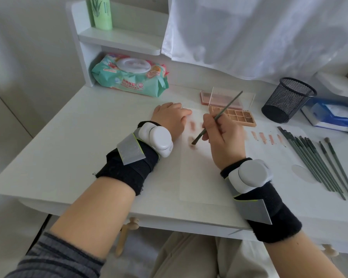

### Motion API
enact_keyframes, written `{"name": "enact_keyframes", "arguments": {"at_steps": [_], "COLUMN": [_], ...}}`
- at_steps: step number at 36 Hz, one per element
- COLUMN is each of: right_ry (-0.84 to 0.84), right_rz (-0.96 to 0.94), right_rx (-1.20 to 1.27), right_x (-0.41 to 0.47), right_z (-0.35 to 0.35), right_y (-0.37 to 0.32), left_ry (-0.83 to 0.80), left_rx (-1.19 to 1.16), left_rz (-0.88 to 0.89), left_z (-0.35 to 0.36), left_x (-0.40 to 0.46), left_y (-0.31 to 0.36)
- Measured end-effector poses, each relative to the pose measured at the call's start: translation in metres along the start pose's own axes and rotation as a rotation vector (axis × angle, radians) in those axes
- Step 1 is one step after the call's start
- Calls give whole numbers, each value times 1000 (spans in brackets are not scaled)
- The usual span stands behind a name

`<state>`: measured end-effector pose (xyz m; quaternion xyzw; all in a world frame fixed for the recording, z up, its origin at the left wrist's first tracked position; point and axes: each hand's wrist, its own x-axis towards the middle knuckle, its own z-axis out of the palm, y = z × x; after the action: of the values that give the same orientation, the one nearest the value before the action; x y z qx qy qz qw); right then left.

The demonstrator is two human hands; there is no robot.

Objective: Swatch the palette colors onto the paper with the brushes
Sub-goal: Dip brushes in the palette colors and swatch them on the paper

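pinching a thin dark brush (217,117) between thumb and curled fingers, the right hand (223,141) tilts the handle up and away toward the palette while the bristle tip touches the paper (205,177), right on a brownish smudge (192,144). the left hand (171,117) lies flat on the upper left part of the sheet, fingers relaxed and straight as far as the angle lets me see, gripping nothing. between the two hands sit a couple of pale pink swatches (192,126), and four more pinkish strokes (266,138) run in a row on the sheet to the right of the right hand. the open palette (241,116) rests just beyond the paper's top edge, its pans brown and tan, its clear lid (231,97) standing upright behind it. a row of spare brushes (317,163) lies on the desk (68,157) near the right edge, side by side, bristles pointing away. a black mesh cup (287,100) is tipped on its side behind them, beside a blue tissue pack (333,117). a teal packet of wet wipes (129,77) sits at the back left under a small shelf, where a green bottle (100,13) stands. both wrists wear black bands with white devices.
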<state>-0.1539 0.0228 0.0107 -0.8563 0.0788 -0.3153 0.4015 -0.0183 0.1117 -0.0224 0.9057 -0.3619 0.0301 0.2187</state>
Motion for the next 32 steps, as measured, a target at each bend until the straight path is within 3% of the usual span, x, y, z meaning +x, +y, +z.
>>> {"name": "enact_keyframes", "arguments": {"at_steps": [11, 18, 25, 32], "right_ry": [16, -69, 4, -89], "right_rz": [12, 31, 21, 37], "right_rx": [-21, -35, 15, -22], "right_x": [1, 1, 0, 2], "right_z": [-1, 0, -1, 1], "right_y": [1, 1, 1, 2], "left_ry": [-4, 10, 8, -2], "left_rx": [12, 6, 5, 6], "left_rz": [3, 3, 0, -3], "left_z": [0, 1, 1, 1], "left_x": [0, 1, -1, 1], "left_y": [-1, -1, 0, -1]}}
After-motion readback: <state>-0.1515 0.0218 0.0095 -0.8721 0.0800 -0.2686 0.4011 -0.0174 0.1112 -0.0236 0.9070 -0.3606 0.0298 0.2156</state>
